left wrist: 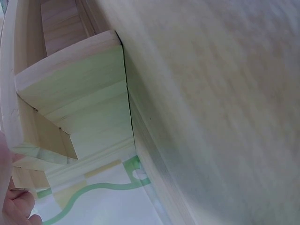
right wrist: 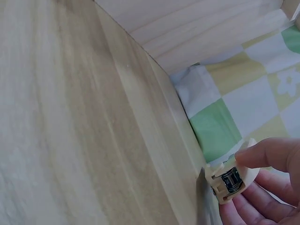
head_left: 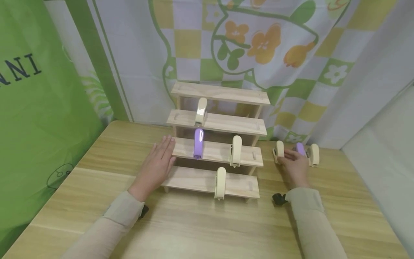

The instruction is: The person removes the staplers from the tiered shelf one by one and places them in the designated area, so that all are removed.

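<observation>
Head view: right hand (head_left: 295,164) pinches cream stapler (head_left: 279,149) right of rack (head_left: 191,177), rounded end toward curtain (head_left: 187,43), long axis roughly matching staplers on rack. Narrow gap to rack; table (head_left: 207,230) edge near behind, right edge well off. Left hand (head_left: 156,163), fingers straight, against rack's left end.

Left wrist view: rack end, few fingertips.

Right wrist view: thumb, fingers round stapler, metal-fitted part facing camera.
</observation>
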{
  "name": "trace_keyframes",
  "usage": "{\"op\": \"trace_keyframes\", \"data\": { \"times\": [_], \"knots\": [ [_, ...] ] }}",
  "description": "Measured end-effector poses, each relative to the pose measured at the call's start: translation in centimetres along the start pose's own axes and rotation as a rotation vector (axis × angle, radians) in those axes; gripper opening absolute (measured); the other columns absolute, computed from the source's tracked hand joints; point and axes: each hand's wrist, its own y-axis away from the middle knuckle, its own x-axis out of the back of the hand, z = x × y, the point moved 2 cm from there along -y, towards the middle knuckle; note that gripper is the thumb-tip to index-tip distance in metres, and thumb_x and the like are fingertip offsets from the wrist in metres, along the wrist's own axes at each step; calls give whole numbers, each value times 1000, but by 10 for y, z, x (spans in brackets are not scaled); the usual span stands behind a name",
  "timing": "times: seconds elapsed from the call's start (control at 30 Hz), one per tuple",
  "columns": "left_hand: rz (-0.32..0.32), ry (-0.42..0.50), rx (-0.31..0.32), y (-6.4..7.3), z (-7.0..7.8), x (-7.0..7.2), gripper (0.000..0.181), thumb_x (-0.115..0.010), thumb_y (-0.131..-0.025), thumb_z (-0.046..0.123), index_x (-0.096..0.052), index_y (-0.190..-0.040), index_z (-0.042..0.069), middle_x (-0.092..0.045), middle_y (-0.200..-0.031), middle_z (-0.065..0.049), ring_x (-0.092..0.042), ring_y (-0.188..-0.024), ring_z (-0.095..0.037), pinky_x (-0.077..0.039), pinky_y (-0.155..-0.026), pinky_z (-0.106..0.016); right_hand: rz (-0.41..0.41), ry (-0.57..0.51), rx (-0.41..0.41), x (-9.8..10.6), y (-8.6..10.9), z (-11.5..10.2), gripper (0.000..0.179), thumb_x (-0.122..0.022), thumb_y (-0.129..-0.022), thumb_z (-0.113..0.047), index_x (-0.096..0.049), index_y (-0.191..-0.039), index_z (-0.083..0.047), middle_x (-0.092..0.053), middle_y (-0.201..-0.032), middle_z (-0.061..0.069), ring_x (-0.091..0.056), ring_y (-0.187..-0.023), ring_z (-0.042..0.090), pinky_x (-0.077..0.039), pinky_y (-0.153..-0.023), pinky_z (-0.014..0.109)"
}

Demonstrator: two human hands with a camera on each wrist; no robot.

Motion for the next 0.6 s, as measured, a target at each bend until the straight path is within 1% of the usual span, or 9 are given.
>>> {"op": "trace_keyframes", "data": {
  "times": [0.07,0.13,0.3,0.4,0.5,0.6],
  "knots": [
    [-1,1,1,0,0,0,61,-27,-111,34,-30,-153,-9,-28,-161,-26,-28,-149,-40,-28,-121,-58,1,-18,-14,-1,-1,2,52,-66,-85,11,-55,-136,9,-65,-100,0,-65,-87,4,-60,-81,22],
    [3,1,0,0,0,0,61,-25,-111,35,-30,-153,-9,-28,-160,-26,-28,-149,-40,-28,-121,-58,0,-17,-20,-2,-2,3,53,-65,-85,11,-54,-137,9,-64,-104,3,-64,-88,6,-60,-81,22],
    [23,6,-8,-1,0,-1,62,-22,-111,36,-31,-153,-9,-29,-160,-27,-29,-149,-41,-29,-120,-59,9,41,-8,-2,-3,3,54,-65,-85,10,-54,-138,8,-63,-119,17,-63,-88,5,-60,-80,20],
    [29,5,-9,0,-1,-2,63,-22,-111,37,-31,-153,-9,-29,-160,-27,-29,-149,-41,-30,-119,-59,5,62,-13,-1,-3,4,55,-64,-86,9,-53,-140,7,-60,-128,23,-62,-88,5,-60,-80,20],
    [27,5,-7,0,-1,-2,63,-22,-111,37,-31,-153,-9,-29,-160,-27,-29,-149,-40,-30,-119,-60,5,74,-19,1,-6,6,57,-64,-86,9,-52,-141,6,-58,-133,25,-62,-87,3,-60,-80,18],
    [21,7,-3,0,0,-2,61,-25,-111,35,-31,-153,-9,-29,-160,-27,-28,-149,-40,-29,-120,-59,2,71,-27,2,-8,8,58,-64,-86,9,-51,-142,6,-57,-135,27,-62,-88,4,-59,-80,17]
  ]
}}
